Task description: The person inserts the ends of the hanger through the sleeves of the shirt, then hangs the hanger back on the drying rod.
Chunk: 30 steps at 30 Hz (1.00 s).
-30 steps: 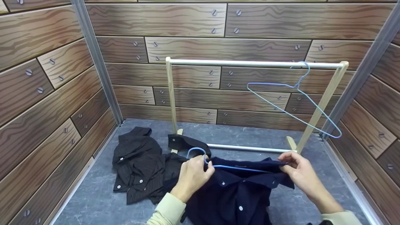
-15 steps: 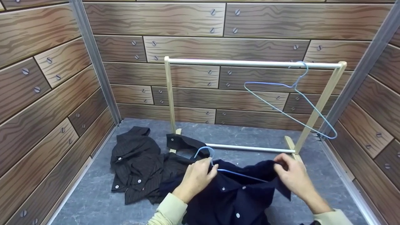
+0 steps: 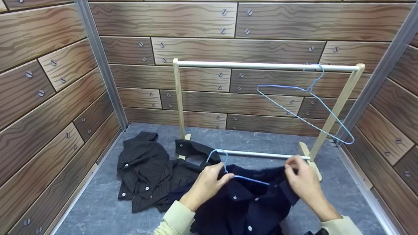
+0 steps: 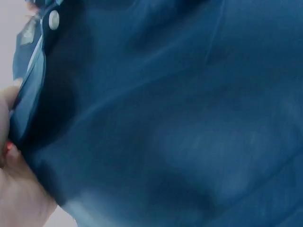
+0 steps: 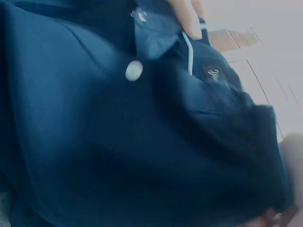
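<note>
My left hand [image 3: 207, 184] grips a blue wire hanger [image 3: 251, 180] just below its hook, and the hook sticks up past the fingers. Most of that hanger is inside a navy button-up shirt [image 3: 235, 213], with one arm showing across the neck opening. On the opposite side, my right hand [image 3: 303, 179] pinches the shirt by the collar and shoulder. White buttons run down the shirt's front. In the left wrist view, navy cloth [image 4: 156, 113] fills most of the picture. A dark label [image 5: 214, 73] shows inside the collar in the right wrist view.
A black pinstriped shirt [image 3: 147, 169] lies crumpled on the grey floor [image 3: 91, 212] to the left. Behind my hands stands a small wooden rack with a white rail [image 3: 267, 66]. Another blue hanger [image 3: 284, 86] hangs near its right end. Plank-patterned walls [image 3: 163, 19] enclose the space.
My left hand and the hanger hook have shifted a little to the right. My right hand has come slightly left with the collar, and less of the hanger arm shows.
</note>
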Tool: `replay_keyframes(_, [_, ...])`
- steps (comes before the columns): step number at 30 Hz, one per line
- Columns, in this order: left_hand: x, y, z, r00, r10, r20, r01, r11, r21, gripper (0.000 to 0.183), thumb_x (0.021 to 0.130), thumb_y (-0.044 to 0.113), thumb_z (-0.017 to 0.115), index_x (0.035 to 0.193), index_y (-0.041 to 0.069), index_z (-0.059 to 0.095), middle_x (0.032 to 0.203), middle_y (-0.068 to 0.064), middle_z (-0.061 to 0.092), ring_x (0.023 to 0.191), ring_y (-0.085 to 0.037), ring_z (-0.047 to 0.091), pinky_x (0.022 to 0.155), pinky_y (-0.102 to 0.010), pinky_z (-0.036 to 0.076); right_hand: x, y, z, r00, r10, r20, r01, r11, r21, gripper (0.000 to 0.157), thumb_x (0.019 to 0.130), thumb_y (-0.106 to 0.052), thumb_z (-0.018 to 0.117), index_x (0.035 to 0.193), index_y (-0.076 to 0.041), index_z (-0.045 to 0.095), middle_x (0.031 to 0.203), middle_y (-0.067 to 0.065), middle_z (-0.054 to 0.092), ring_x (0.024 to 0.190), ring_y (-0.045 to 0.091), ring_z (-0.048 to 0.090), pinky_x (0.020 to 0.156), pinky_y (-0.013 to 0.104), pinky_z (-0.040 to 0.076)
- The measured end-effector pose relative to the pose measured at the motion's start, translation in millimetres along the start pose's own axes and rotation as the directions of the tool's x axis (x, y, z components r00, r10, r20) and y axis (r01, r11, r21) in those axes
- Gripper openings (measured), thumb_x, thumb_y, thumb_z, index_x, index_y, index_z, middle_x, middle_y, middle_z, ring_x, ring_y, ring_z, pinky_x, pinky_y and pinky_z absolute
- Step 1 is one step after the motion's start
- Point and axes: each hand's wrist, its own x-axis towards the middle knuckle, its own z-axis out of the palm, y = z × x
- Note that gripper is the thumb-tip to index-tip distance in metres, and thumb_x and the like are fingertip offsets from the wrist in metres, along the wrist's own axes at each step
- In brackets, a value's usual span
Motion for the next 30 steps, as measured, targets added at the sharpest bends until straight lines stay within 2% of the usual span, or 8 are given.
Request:
replay_keyframes(2, [0.2, -0.8, -2.4, 0.999, -0.014, 0.038, 0.018, 0.996, -0.086, 0.033, 0.09, 0.041, 0.069, 0.081, 0.014, 0.051, 0.067, 0.011, 0.035, 0.062, -0.007, 0.04, 0.06, -0.019, 0.038, 0, 4, 0.9, 0.998, -0.024, -0.05, 0.024, 1.0, 0.008, 0.014, 0.085, 0.004, 0.065, 0.088, -0.006, 0.055, 0.065, -0.002, 0.062, 0.064, 0.005, 0.05, 0.065, 0.017, 0.035])
replay_keyframes(5, [1.2, 0.4, -4.9, 0.997, -0.03, 0.067, 0.041, 0.984, -0.171, 0.031, 0.085, 0.039, 0.073, 0.087, 0.014, 0.056, 0.07, 0.012, 0.046, 0.067, -0.005, 0.045, 0.065, -0.019, 0.042, -3, 8, 6.7, 0.982, -0.174, -0.072, 0.175, 0.985, 0.008, 0.021, 0.082, 0.008, 0.068, 0.087, -0.005, 0.052, 0.072, -0.002, 0.055, 0.067, 0.007, 0.048, 0.065, 0.018, 0.035])
replay_keyframes(7, [1.4, 1.9, -5.4, 0.997, -0.035, 0.071, 0.048, 0.98, -0.19, 0.029, 0.083, 0.038, 0.075, 0.09, 0.015, 0.059, 0.073, 0.01, 0.055, 0.069, -0.005, 0.048, 0.069, -0.019, 0.045, -5, 9, 11.0, 0.956, -0.291, -0.044, 0.292, 0.957, 0.005, 0.023, 0.081, 0.008, 0.071, 0.086, -0.007, 0.054, 0.08, -0.002, 0.053, 0.073, 0.007, 0.049, 0.068, 0.018, 0.037])
replay_keyframes(10, [1.7, 4.3, -5.8, 0.997, -0.029, 0.078, 0.044, 0.979, -0.2, 0.029, 0.083, 0.037, 0.076, 0.093, 0.014, 0.062, 0.077, 0.009, 0.062, 0.07, -0.004, 0.05, 0.071, -0.019, 0.047, -8, 8, 15.4, 0.898, -0.438, 0.036, 0.437, 0.899, 0.019, 0.023, 0.078, 0.005, 0.077, 0.09, -0.011, 0.065, 0.092, -0.002, 0.054, 0.08, 0.005, 0.053, 0.072, 0.02, 0.043])
replay_keyframes(14, [1.3, 6.5, -4.6, 0.997, -0.016, 0.077, 0.032, 0.976, -0.214, 0.029, 0.082, 0.036, 0.076, 0.095, 0.014, 0.064, 0.078, 0.008, 0.064, 0.069, -0.002, 0.05, 0.071, -0.017, 0.047, -11, 4, 19.4, 0.86, -0.495, 0.125, 0.499, 0.867, 0.004, 0.026, 0.078, -0.006, 0.081, 0.098, -0.021, 0.074, 0.102, 0.003, 0.057, 0.083, 0.006, 0.057, 0.069, 0.027, 0.049])
replay_keyframes(16, [1.3, 7.5, -4.3, 0.997, -0.005, 0.072, 0.021, 0.976, -0.218, 0.028, 0.082, 0.036, 0.076, 0.096, 0.014, 0.065, 0.08, 0.007, 0.066, 0.07, -0.002, 0.052, 0.072, -0.017, 0.048, -12, 2, 21.1, 0.857, -0.494, 0.148, 0.502, 0.865, -0.018, 0.025, 0.078, -0.009, 0.082, 0.096, -0.023, 0.075, 0.104, 0.005, 0.058, 0.081, 0.007, 0.057, 0.065, 0.029, 0.049])
replay_keyframes(22, [1.0, 9.4, -6.9, 0.997, 0.025, 0.066, -0.009, 0.972, -0.237, 0.03, 0.082, 0.038, 0.075, 0.099, 0.014, 0.066, 0.089, 0.005, 0.072, 0.076, -0.002, 0.057, 0.075, -0.018, 0.05, -12, -1, 23.2, 0.882, -0.43, 0.194, 0.458, 0.878, -0.137, 0.019, 0.079, -0.016, 0.083, 0.09, -0.026, 0.071, 0.104, 0.004, 0.059, 0.065, 0.005, 0.052, 0.052, 0.024, 0.041])
replay_keyframes(30, [1.2, 5.1, -15.7, 0.999, -0.042, 0.005, 0.042, 0.961, -0.274, 0.026, 0.088, 0.039, 0.073, 0.1, 0.016, 0.069, 0.091, 0.004, 0.072, 0.081, -0.004, 0.061, 0.078, -0.024, 0.052, -12, 2, 16.3, 0.902, -0.383, 0.197, 0.421, 0.882, -0.211, 0.015, 0.084, -0.013, 0.077, 0.088, -0.022, 0.066, 0.109, 0.005, 0.059, 0.054, 0.005, 0.046, 0.046, 0.021, 0.035])
